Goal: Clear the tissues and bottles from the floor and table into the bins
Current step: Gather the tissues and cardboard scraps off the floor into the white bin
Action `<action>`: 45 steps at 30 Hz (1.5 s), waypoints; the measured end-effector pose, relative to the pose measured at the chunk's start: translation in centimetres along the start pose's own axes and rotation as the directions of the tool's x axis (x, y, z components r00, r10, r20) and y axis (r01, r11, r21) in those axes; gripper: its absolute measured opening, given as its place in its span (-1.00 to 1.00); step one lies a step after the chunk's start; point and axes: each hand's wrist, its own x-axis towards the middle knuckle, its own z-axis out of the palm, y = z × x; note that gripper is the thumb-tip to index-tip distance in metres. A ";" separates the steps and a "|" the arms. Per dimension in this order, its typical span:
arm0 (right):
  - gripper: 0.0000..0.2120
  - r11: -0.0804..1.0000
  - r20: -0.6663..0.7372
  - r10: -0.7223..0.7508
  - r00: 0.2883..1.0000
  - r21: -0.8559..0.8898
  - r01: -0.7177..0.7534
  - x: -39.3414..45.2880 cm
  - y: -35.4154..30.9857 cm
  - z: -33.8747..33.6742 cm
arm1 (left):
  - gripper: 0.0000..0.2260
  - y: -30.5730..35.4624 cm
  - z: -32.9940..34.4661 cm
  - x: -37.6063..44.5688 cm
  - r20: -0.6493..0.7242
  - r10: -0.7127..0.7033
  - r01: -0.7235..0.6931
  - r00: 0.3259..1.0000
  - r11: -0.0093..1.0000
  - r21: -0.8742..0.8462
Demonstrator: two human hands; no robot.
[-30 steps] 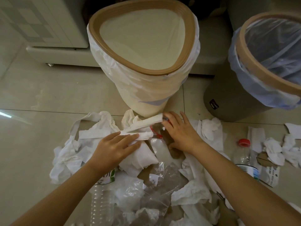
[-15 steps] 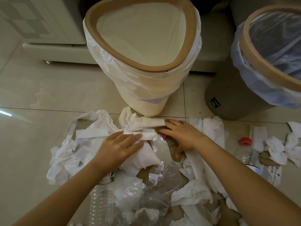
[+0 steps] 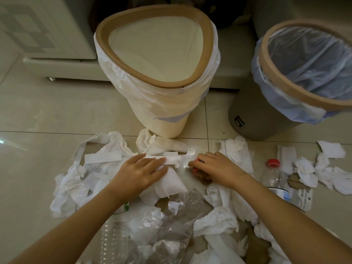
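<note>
Your hands have come down onto the litter in front of the bins.

Your right hand (image 3: 219,168) has dropped since a second ago and now curls round the red cap (image 3: 196,167) of a clear plastic bottle half buried on the floor (image 3: 38,115); your left hand (image 3: 139,173) lies flat, fingers straight, on the crumpled white tissues (image 3: 167,184). Both the cream white-lined bin (image 3: 162,119) and the grey blue-lined bin (image 3: 253,119) look empty, so the clearing has barely begun.

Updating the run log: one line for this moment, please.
left hand: flat on tissues | right hand: gripping red-capped bottle | cream bin, grey bin: nothing visible inside
</note>
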 end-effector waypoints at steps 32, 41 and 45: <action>-0.66 0.999 -0.909 -0.033 0.415 -0.028 0.017 -2.2 -5.3 -23.5 | -0.76 -8.0 -20.9 12.9 -0.433 0.115 0.067 0.894 0.921 0.384; -0.60 0.998 -0.929 -0.035 0.368 -0.054 -0.040 -0.4 -4.9 -25.2 | -0.46 -11.6 -15.4 16.7 -0.071 -0.245 0.255 0.967 0.917 0.307; -0.56 0.998 -0.923 -0.040 0.382 -0.054 -0.026 1.6 -4.8 -26.2 | -0.55 -11.7 -14.7 15.9 -0.150 -0.292 0.327 0.944 0.885 0.333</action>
